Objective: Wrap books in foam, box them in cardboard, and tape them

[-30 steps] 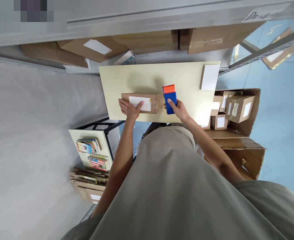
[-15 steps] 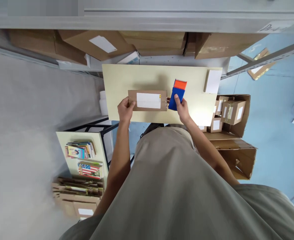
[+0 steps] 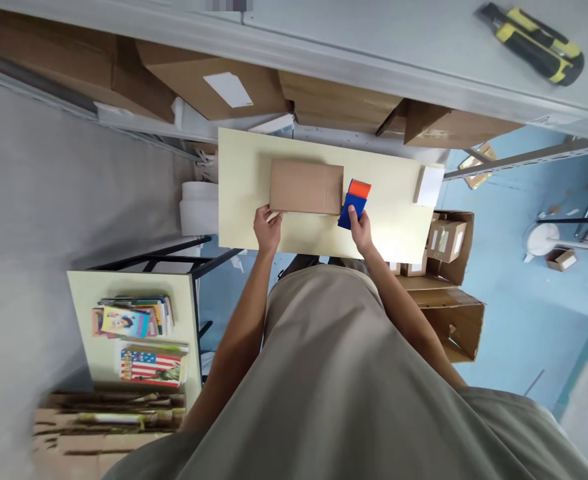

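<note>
- Grey metal shelving (image 3: 354,57) stands beyond a pale worktop (image 3: 239,180), with large cartons (image 3: 349,100) on its lower level and a yellow and black cutter (image 3: 539,43) above.
- On the worktop's middle lies a brown box (image 3: 307,187), plain side up, just left of a blue and orange block (image 3: 354,205).
- Left hand (image 3: 268,227): at the box's near left corner, its grip narrow, thumb and fingers slightly parted; whether they pinch the cardboard, I cannot tell.
- Right hand (image 3: 361,229): its grip is closed around the block, thumb on the blue face, beside the box's right end.
- Handling or positioning the box seems to be the step in hand; any further turn would call for steady support from the left hand, since the right is occupied.
- Hard to make out: what the block is, whether the right fingers behind it touch the box, and what the thin pale strip under the box's near edge belongs to. The box's underside is hidden; the shelving runs out of view at the top.
</note>
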Available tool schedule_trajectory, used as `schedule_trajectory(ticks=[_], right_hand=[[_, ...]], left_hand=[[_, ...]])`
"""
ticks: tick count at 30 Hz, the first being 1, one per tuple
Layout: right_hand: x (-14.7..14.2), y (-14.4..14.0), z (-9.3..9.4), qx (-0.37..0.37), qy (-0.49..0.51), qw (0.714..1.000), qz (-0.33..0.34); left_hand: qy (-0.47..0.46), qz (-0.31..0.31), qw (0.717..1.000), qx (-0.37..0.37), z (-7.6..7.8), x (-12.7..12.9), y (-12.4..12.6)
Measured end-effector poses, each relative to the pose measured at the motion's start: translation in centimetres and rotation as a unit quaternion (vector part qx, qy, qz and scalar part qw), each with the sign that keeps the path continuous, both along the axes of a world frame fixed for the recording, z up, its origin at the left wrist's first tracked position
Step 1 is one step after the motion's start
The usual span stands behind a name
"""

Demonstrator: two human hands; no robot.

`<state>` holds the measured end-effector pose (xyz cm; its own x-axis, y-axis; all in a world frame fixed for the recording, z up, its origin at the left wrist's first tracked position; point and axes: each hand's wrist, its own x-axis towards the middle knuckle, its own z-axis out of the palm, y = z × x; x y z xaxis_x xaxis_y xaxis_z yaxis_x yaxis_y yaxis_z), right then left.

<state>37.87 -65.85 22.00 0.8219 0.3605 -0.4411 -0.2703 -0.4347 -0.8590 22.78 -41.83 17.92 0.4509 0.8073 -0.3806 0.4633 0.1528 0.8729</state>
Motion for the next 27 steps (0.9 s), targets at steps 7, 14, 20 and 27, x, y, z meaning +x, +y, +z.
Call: schedule_trajectory(ticks=[7, 14, 20, 27], right_hand=[[-2.0, -1.8, 1.4, -0.167, -0.106, 0.979, 0.036], [-3.0, -5.8, 3.2, -0.252, -0.192, 0.926, 0.207], [-0.6, -9.2, 4.4, -0.212, -0.317, 0.831, 0.405], [3.0, -13.4, 3.8, -0.179, -0.336, 0.777, 0.501]], left_hand=[[0.038, -0.059, 0.99, 0.125, 0.2, -2.4, 1.1], [-0.096, -0.249, 0.941, 0.209, 8.0, 0.7, -3.3], [-0.137, -0.361, 0.898, 0.209, 12.1, 2.9, -6.8], [-0.043, -0.413, 0.883, 0.219, 11.3, 2.4, -11.3]])
